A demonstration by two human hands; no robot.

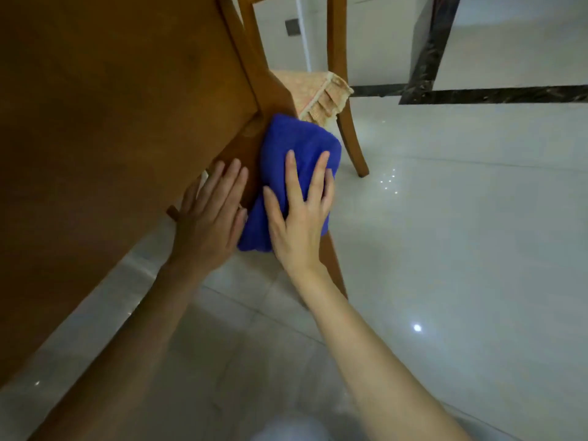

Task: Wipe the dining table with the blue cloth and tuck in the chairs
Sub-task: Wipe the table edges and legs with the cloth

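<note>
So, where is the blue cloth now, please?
Head view, centre: the blue cloth lies under the right hand, beside the left hand, by the table corner.

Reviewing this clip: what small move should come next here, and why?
Probably push the chair in toward the table: the left hand lies flat on its back and the right hand presses the blue cloth against it.

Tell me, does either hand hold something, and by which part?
Nothing is gripped. The right hand presses flat on the middle of the blue cloth; the left hand rests flat on the wooden rail beside it.
</note>
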